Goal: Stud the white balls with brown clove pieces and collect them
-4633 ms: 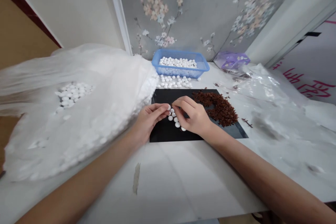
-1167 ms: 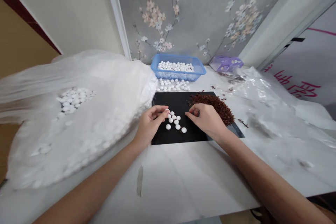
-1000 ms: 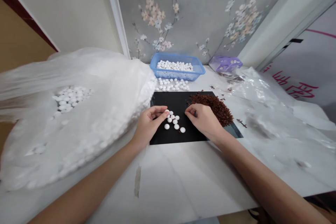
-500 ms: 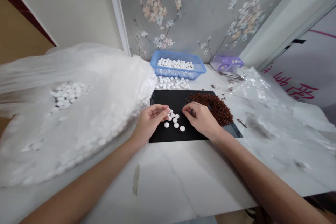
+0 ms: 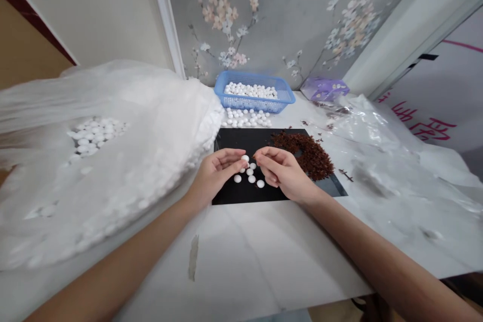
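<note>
Between the thumb and fingers of my left hand (image 5: 221, 170) is a small white ball (image 5: 245, 158), held above the black mat (image 5: 232, 192). My right hand (image 5: 285, 170) pinches a small reddish-brown piece (image 5: 255, 155), close to the right of that ball; its exact kind is too small to make out. Several loose white balls (image 5: 251, 179) lie on the mat below and between both hands. A heap of small reddish-brown pieces (image 5: 313, 158) covers the mat's right side, just beyond my right hand.
A blue plastic basket (image 5: 254, 105) of white balls stands against the wall, with more white balls (image 5: 247, 119) in front of it. A big translucent bag (image 5: 158, 126) of white balls fills the left. Clear plastic sheeting (image 5: 400, 181) and a purple packet (image 5: 326, 89) lie on the right.
My right hand has moved left and up from the mat, bringing a reddish-brown piece near the ball. The left hand keeps its hold, with the ball now showing more at its fingertips.
</note>
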Tool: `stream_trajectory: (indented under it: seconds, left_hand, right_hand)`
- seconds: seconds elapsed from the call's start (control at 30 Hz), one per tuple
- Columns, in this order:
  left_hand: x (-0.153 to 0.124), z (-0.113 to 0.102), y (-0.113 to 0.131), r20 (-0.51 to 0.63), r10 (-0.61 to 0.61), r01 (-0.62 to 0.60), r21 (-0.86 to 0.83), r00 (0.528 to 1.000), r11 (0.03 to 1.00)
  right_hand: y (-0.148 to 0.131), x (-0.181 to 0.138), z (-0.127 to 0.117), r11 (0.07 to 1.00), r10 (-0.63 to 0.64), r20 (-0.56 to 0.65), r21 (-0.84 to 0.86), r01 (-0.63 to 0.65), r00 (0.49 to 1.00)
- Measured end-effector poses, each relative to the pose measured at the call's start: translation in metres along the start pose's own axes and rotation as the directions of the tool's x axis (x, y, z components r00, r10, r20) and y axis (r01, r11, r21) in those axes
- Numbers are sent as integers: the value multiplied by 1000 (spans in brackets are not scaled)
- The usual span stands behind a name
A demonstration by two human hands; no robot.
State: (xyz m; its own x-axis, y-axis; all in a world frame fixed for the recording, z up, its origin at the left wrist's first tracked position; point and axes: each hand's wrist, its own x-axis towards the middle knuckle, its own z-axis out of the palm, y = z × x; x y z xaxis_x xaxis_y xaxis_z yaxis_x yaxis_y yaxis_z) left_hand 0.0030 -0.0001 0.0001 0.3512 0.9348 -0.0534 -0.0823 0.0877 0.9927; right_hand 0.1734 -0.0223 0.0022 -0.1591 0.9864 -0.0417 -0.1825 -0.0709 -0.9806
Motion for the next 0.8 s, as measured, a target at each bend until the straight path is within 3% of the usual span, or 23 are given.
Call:
stream_trajectory:
  seconds: [0.13,0.4,0.8]
  left_hand:
    - [1,-1,0,-37,-33,33,-2,999,999]
    - [1,-2,0,1,-31,31,-6,1000,999]
    - [1,-1,1,-15,-45,44,-36,999,998]
  right_hand:
    - [6,2,0,999,14,24,41,-15,1000]
    - [9,2,0,1000,8,32,25,-8,999]
    - [15,3,1,998,-44,-21,51,45,999]
